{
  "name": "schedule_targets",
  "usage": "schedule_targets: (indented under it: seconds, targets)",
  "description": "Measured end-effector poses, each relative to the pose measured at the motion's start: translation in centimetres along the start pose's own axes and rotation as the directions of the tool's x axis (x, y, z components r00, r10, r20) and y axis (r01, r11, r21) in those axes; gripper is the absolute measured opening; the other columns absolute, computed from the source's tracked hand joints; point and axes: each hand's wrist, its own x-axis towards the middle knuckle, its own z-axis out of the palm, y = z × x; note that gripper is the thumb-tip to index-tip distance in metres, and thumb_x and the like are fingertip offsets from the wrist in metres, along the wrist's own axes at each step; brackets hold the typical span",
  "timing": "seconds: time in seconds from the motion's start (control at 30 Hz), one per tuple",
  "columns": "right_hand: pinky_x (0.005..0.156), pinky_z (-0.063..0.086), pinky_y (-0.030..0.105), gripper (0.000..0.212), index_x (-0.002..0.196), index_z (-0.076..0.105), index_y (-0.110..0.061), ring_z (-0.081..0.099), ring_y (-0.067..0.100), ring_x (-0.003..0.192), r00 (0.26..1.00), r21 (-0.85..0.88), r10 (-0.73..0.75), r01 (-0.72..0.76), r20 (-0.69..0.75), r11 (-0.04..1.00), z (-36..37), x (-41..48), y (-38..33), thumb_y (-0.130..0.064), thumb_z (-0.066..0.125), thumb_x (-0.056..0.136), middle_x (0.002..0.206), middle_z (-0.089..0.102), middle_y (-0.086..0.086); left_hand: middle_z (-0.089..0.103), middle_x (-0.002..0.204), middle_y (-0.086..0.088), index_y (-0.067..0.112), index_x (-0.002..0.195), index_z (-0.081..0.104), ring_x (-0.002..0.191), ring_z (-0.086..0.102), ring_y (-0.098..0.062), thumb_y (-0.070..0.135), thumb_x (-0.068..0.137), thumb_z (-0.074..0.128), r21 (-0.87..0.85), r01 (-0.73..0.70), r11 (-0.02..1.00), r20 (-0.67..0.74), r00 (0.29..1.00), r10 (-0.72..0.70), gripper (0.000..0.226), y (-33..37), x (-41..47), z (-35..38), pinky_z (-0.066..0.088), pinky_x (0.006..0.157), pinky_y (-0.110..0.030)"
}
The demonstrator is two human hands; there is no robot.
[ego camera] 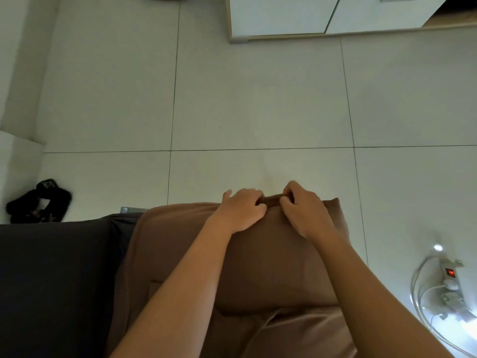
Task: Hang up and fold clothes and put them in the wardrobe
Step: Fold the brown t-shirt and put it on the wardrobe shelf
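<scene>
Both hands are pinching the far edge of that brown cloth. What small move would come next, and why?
Probably sliding the hands apart along that edge to pull it straight. The left hand and right hand pinch the brown cloth close together at the middle of its far edge, and the cloth lies rumpled nearer the body.

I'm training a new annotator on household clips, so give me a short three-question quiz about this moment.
1. True or false: the left hand and the right hand both grip the far edge of the brown garment.
2. What lies on the tiled floor at far left? A) a black bundle B) a red shoe C) a white hanger
3. Fill in: the switch on the power strip glows ___.
Key: 1 true; 2 A; 3 red.
</scene>
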Motion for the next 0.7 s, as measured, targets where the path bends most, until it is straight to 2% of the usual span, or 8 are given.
schedule_targets:
  seconds: [0.1, 0.17, 0.27, 0.33, 0.43, 0.5, 0.57, 0.7]
  targets:
    - [0.07, 0.051, 0.041, 0.006, 0.093, 0.044, -0.022, 0.057, 0.022, 0.072, 0.998, 0.187, -0.051, 0.056, -0.032, 0.981, -0.6, -0.4, 0.1, -0.015, 0.044, 0.093, 0.077, 0.059, 0.003, 0.044, 0.083, 0.006, 0.017, 0.083, 0.046, 0.086, 0.042, -0.015, 0.025, 0.084, 0.051, -0.005, -0.043, 0.999, -0.163, 0.986, 0.042, 0.009, 0.3, -0.1, 0.0, 0.029, 0.095, -0.037]
    - [0.075, 0.051, 0.042, 0.012, 0.091, 0.044, -0.026, 0.056, 0.017, 0.071, 0.996, 0.229, -0.064, 0.077, -0.064, 0.97, -1.1, -1.0, 0.0, -0.015, 0.049, 0.089, 0.076, 0.059, -0.002, 0.039, 0.077, 0.012, 0.019, 0.079, 0.042, 0.081, 0.039, -0.013, 0.02, 0.076, 0.06, -0.016, -0.126, 0.992, -0.34, 0.934, 0.113, 0.018, 0.5, -0.5, 0.2, 0.028, 0.085, -0.03]
    - [0.085, 0.037, 0.033, 0.02, 0.092, 0.047, -0.033, 0.054, 0.006, 0.077, 0.998, 0.112, -0.054, 0.057, -0.03, 0.992, -1.9, -1.8, 0.1, -0.024, 0.057, 0.078, 0.078, 0.058, -0.015, 0.046, 0.073, 0.011, 0.02, 0.069, 0.037, 0.077, 0.044, -0.012, 0.011, 0.069, 0.063, 0.057, -0.249, 0.967, -0.46, 0.853, 0.246, 0.028, 0.1, -1.5, 0.4, 0.032, 0.087, -0.03]
    - [0.08, 0.03, 0.032, 0.022, 0.09, 0.048, -0.038, 0.054, 0.013, 0.087, 1.0, 0.022, -0.006, 0.006, -0.004, 1.0, -2.5, -2.1, 0.5, -0.035, 0.058, 0.07, 0.08, 0.059, -0.016, 0.052, 0.07, 0.008, 0.021, 0.066, 0.037, 0.08, 0.052, -0.013, 0.009, 0.068, 0.064, 0.163, -0.25, 0.954, -0.497, 0.815, 0.299, 0.03, -0.4, -2.3, 0.4, 0.028, 0.095, -0.03]
    - [0.077, 0.02, 0.032, 0.013, 0.077, 0.054, -0.033, 0.053, 0.011, 0.083, 0.993, -0.132, 0.03, -0.045, -0.114, 0.99, -3.6, -2.7, 1.2, -0.042, 0.062, 0.074, 0.074, 0.06, -0.013, 0.047, 0.072, 0.013, 0.021, 0.075, 0.047, 0.08, 0.055, -0.016, 0.015, 0.078, 0.065, 0.323, -0.135, 0.937, -0.537, 0.788, 0.299, 0.02, -0.6, -3.6, -0.1, 0.023, 0.085, -0.031]
    - [0.075, 0.018, 0.032, 0.027, 0.065, 0.054, -0.027, 0.052, 0.011, 0.075, 0.969, -0.158, 0.068, -0.108, -0.238, 0.981, -3.9, -3.8, 1.7, -0.05, 0.062, 0.076, 0.064, 0.057, -0.009, 0.054, 0.085, 0.01, 0.022, 0.097, 0.052, 0.09, 0.051, -0.017, 0.024, 0.09, 0.054, 0.397, -0.008, 0.918, -0.499, 0.837, 0.223, 0.007, -0.6, -4.3, -0.2, 0.024, 0.083, -0.033]
    - [0.073, 0.019, 0.033, 0.034, 0.059, 0.054, -0.023, 0.051, 0.015, 0.072, 0.93, -0.159, 0.133, -0.197, -0.342, 0.967, -3.7, -4.9, 2.3, -0.05, 0.06, 0.079, 0.061, 0.052, -0.007, 0.059, 0.104, 0.007, 0.024, 0.117, 0.047, 0.099, 0.047, -0.018, 0.029, 0.095, 0.044, 0.443, 0.111, 0.89, -0.477, 0.869, 0.129, 0.022, -0.7, -4.7, -0.1, 0.025, 0.083, -0.033]
    - [0.077, 0.03, 0.036, 0.02, 0.072, 0.059, -0.017, 0.046, 0.024, 0.086, 0.849, -0.157, 0.259, -0.365, -0.459, 0.918, -2.6, -7.4, 4.0, -0.034, 0.057, 0.082, 0.085, 0.046, -0.001, 0.054, 0.119, 0.001, 0.022, 0.122, 0.051, 0.108, 0.048, -0.02, 0.033, 0.095, 0.045, 0.344, 0.274, 0.898, -0.534, 0.844, -0.053, 0.03, -0.8, -6.3, 0.5, 0.032, 0.09, -0.031]
